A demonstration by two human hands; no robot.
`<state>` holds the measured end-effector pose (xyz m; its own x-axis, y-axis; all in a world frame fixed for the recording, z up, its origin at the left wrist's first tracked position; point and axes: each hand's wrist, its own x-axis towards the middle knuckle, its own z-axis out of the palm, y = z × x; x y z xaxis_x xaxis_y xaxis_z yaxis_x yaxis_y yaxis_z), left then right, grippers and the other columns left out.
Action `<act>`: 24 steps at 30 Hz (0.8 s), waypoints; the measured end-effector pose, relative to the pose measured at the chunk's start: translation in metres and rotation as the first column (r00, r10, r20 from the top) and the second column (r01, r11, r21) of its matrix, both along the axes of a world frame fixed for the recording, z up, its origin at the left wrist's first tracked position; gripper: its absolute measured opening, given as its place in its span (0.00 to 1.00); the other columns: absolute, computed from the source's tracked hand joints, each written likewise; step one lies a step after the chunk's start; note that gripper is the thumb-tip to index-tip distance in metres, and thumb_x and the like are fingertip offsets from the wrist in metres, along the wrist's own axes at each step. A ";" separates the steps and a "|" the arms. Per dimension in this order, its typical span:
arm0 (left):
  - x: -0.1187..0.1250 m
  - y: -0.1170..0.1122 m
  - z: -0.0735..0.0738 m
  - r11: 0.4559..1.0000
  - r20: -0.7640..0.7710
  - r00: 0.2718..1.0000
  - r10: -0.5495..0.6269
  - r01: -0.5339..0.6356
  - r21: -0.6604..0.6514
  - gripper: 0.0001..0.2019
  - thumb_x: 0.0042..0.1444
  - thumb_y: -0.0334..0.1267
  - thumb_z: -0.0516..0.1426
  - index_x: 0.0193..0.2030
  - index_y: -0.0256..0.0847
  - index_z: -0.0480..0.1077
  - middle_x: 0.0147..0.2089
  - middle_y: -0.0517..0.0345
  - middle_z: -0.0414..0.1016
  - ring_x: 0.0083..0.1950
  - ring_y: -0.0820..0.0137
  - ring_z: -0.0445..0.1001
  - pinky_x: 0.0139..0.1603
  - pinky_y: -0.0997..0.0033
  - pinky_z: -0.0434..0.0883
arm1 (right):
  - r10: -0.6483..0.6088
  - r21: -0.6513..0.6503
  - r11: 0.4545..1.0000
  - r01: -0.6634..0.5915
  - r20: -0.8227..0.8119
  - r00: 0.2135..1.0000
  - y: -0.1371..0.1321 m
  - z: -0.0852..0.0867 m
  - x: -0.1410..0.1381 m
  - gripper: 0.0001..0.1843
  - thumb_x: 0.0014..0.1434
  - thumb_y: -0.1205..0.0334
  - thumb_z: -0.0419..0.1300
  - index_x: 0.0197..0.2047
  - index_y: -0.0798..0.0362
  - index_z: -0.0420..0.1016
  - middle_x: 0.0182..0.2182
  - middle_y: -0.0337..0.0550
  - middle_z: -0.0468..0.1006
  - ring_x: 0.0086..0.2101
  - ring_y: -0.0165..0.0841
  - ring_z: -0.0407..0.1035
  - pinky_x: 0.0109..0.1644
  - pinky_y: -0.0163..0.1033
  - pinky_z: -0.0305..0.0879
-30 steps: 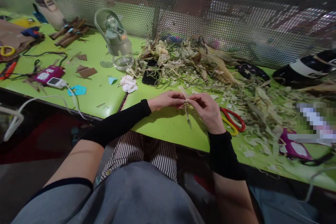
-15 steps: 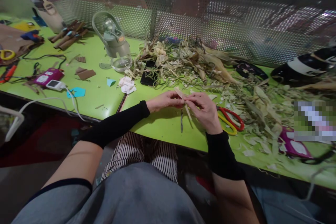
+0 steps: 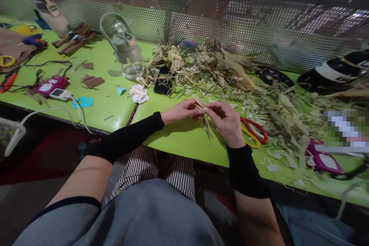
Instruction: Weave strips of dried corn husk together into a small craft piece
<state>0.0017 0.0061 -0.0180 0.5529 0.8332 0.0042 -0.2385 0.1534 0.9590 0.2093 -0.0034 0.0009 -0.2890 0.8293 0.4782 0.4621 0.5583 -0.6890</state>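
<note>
My left hand (image 3: pixel 181 111) and my right hand (image 3: pixel 227 122) meet over the front of the green table (image 3: pixel 178 138). Both pinch the same thin pale strip of corn husk (image 3: pixel 205 117), whose ends stick out above and below the fingers. Black sleeves cover both forearms. Red and yellow scissors (image 3: pixel 253 132) lie just right of my right hand. Behind the hands spreads a heap of dried husks (image 3: pixel 213 71).
A small grey desk fan (image 3: pixel 124 46) stands at the back left beside a black phone (image 3: pixel 162 81) and crumpled white paper (image 3: pixel 139 93). Farther left are a pink device (image 3: pixel 52 84), white cable, brown card pieces and rolled sticks (image 3: pixel 75 39). A perforated metal screen (image 3: pixel 259 27) closes the back.
The hands stay together at the same place. The husk strip has shifted slightly between the fingers, its lower end swinging a little.
</note>
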 end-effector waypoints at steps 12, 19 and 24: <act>0.002 0.000 0.004 1.000 0.039 0.999 0.016 -0.016 0.013 0.09 0.62 0.34 0.68 0.47 0.38 0.76 0.46 0.55 0.80 0.45 0.72 0.77 0.53 0.65 0.71 | -0.060 -0.016 0.998 0.060 0.011 0.998 -0.002 0.005 0.004 0.09 0.67 0.53 0.64 0.39 0.47 0.81 0.38 0.46 0.83 0.37 0.39 0.77 0.41 0.48 0.78; 0.005 -0.003 0.005 0.999 0.019 1.000 -0.004 0.003 0.043 0.09 0.62 0.34 0.68 0.45 0.38 0.75 0.44 0.56 0.79 0.45 0.72 0.77 0.51 0.67 0.71 | 0.024 -0.010 1.000 -0.023 0.084 0.996 -0.003 0.005 0.000 0.07 0.66 0.55 0.64 0.37 0.48 0.77 0.37 0.45 0.81 0.34 0.37 0.75 0.36 0.44 0.75; 0.005 -0.003 0.006 0.998 -0.015 0.999 0.044 -0.043 0.046 0.11 0.60 0.32 0.69 0.45 0.38 0.73 0.40 0.59 0.78 0.43 0.73 0.76 0.50 0.68 0.71 | 0.048 -0.020 0.999 -0.046 0.091 0.995 -0.004 0.005 -0.001 0.10 0.66 0.51 0.65 0.39 0.47 0.77 0.38 0.45 0.80 0.35 0.37 0.75 0.36 0.43 0.75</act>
<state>0.0068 0.0026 -0.0121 0.5162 0.8558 0.0345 -0.2289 0.0991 0.9684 0.2086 -0.0079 0.0063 -0.3698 0.8219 0.4332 0.4974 0.5690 -0.6548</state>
